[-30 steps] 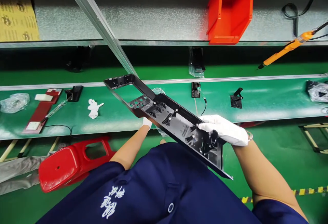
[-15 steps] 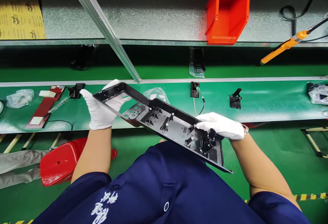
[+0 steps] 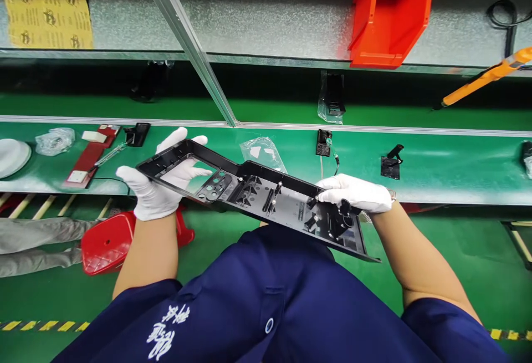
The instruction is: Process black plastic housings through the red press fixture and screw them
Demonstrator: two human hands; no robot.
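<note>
Tabletop (image 3: pixel 436 174): a long green surface is running left to right across the far half of the scene, carrying loose parts within arm's reach of the seated person.
Black panel (image 3: pixel 266 199): a long moulded plastic panel is being held in the air over the person's lap, near side of the tabletop, its ribbed inner face turned up so the clips and bosses are showing; it is tilting down towards the right.
Red bin (image 3: pixel 390 14): it is sitting on the shelf above, far right, its mouth angled down towards the worker.
Red stool (image 3: pixel 103 244): it is standing on the floor at the left, below the tabletop edge.
Left hand (image 3: pixel 160 183): white-gloved, its fingers are wrapping round the open frame at the panel's left end, gripping it from beneath to carry the weight.
Right hand (image 3: pixel 357 194): also gloved, it is lying closed over the far edge of the panel's right end, steadying it.
Orange screwdriver (image 3: pixel 484 77): it is hanging at the far right, tip pointing left.
Clear bag (image 3: pixel 260 152): it is lying on the tabletop just beyond the panel.
Small black bracket (image 3: pixel 390 163): it is resting on the tabletop, right of centre.
</note>
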